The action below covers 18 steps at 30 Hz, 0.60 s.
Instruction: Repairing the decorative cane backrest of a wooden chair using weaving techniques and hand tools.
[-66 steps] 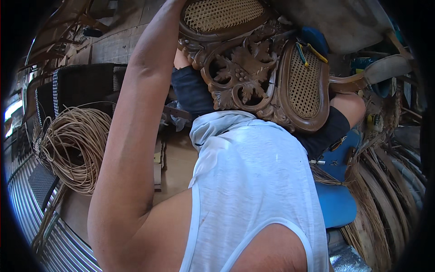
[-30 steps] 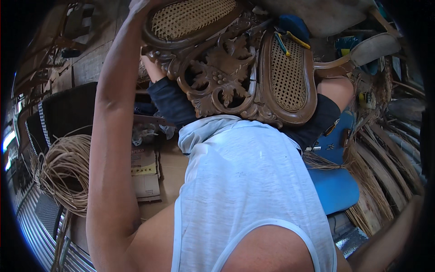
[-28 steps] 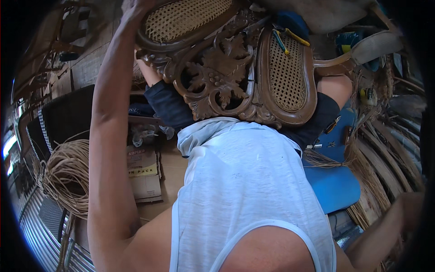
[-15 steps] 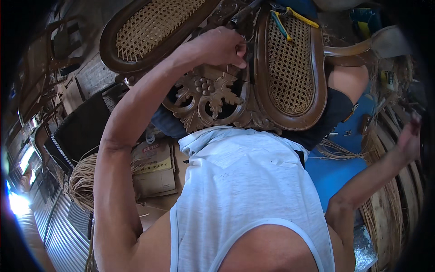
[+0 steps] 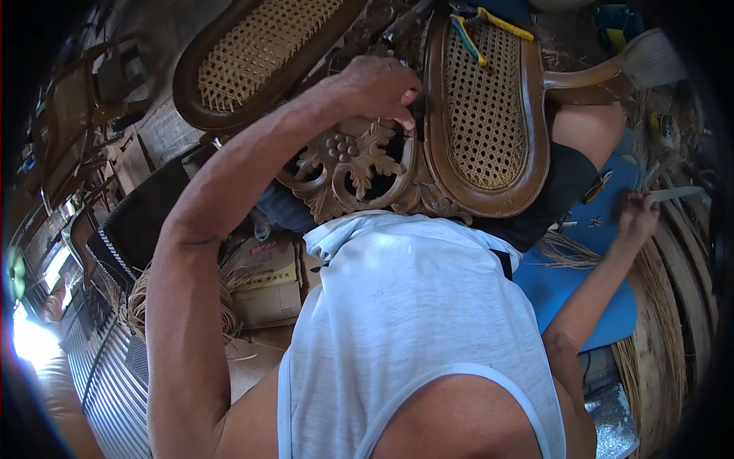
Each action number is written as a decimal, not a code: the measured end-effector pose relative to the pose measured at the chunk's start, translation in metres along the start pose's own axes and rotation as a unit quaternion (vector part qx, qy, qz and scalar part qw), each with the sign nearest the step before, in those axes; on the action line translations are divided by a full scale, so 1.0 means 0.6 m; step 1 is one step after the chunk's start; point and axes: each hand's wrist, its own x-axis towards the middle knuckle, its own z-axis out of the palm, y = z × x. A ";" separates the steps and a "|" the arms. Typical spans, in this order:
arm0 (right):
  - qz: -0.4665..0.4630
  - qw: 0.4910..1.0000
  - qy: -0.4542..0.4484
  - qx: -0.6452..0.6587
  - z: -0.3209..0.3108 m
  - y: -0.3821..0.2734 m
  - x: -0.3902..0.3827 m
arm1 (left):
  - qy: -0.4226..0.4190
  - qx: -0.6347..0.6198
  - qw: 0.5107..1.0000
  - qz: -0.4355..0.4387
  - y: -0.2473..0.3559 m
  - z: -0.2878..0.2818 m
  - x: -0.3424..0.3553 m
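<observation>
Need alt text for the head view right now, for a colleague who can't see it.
The left hand rests on the carved wooden chair frame between two woven cane panels, while the right hand reaches out to loose cane strips beside a blue seat.

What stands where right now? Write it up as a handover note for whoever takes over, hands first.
Left hand: fingers curled on the carved chair frame, between the two cane panels; grip unclear.
Right hand: out to the side, pinching a pale strip.
Pliers lie on the right cane panel; a cane coil is low on the left, by a cardboard box.
Done: both panels look fully woven.
Left: cannot tell from this view.
</observation>
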 end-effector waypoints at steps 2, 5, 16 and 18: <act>0.041 0.999 0.007 -0.020 -0.097 0.040 0.000 | 0.006 0.000 0.999 0.050 0.015 0.002 0.022; 0.113 0.979 0.131 -0.111 -0.069 0.131 -0.090 | -0.033 0.005 0.999 0.008 0.018 0.009 0.025; 0.315 0.928 0.186 -0.070 0.045 0.322 -0.339 | 0.115 -0.072 0.990 -0.038 0.095 0.047 -0.056; 0.314 0.926 0.194 -0.086 0.037 0.332 -0.323 | 0.169 -0.023 0.985 -0.014 0.100 0.053 -0.065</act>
